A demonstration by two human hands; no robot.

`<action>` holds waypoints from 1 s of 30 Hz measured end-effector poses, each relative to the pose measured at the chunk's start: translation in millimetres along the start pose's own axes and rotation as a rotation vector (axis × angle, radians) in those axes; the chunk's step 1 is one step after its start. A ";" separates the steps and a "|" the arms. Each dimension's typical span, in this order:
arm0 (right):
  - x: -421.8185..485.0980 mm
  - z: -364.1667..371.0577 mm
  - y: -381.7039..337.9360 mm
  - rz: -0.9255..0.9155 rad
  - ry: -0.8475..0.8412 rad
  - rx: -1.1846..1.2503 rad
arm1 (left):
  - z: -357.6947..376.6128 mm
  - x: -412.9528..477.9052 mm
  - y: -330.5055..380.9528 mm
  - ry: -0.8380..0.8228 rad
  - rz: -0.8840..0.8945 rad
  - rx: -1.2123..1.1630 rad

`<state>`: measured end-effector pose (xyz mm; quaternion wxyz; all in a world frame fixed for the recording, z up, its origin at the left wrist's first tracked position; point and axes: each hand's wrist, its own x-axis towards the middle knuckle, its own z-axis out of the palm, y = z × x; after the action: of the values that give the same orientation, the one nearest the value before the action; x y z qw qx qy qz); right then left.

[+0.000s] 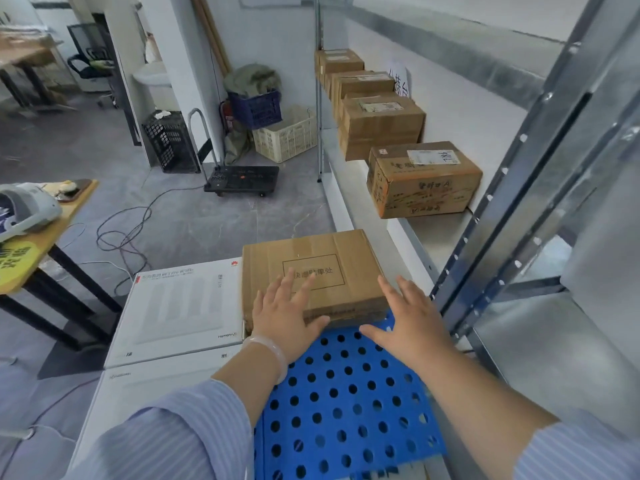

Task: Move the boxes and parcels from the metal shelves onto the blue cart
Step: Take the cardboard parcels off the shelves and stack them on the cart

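A flat brown cardboard box [311, 268] lies on the blue perforated cart [346, 403], beside two white flat boxes [180, 310] on the cart's left side. My left hand [284, 317] rests open at the brown box's near left corner, fingers spread over its top. My right hand [408, 323] hovers open by the box's near right corner, holding nothing. On the metal shelf [440, 233] to the right stand several brown boxes; the nearest one [422, 178] bears a white label.
A grey shelf upright [512, 188] rises just right of my right hand. A wooden table [38, 244] with a grey device stands at left. Cables trail across the floor. A black platform trolley [242, 178], crates and baskets sit against the far wall.
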<state>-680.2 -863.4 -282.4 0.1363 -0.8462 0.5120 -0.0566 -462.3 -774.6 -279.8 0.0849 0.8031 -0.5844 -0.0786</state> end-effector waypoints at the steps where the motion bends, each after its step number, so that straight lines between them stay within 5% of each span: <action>1: -8.0 -2.7 2.3 -0.007 0.018 -0.007 | -1.3 -5.9 9.7 0.000 0.030 0.011; 9: -96.2 -36.2 24.9 0.085 0.152 -0.088 | -21.9 -40.5 81.9 0.018 0.324 0.078; 23: -342.7 -20.1 -5.3 0.698 0.261 -0.114 | -4.6 -170.7 177.5 -0.035 0.978 0.033; 30: -473.4 -38.0 -14.3 0.998 0.463 -0.131 | 5.2 -270.1 240.8 -0.084 1.257 -0.057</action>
<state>-899.1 -446.2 -221.2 -0.0225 -0.4731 0.8699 -0.1377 -768.6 -590.4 -222.6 0.1132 0.2997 -0.9453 -0.0608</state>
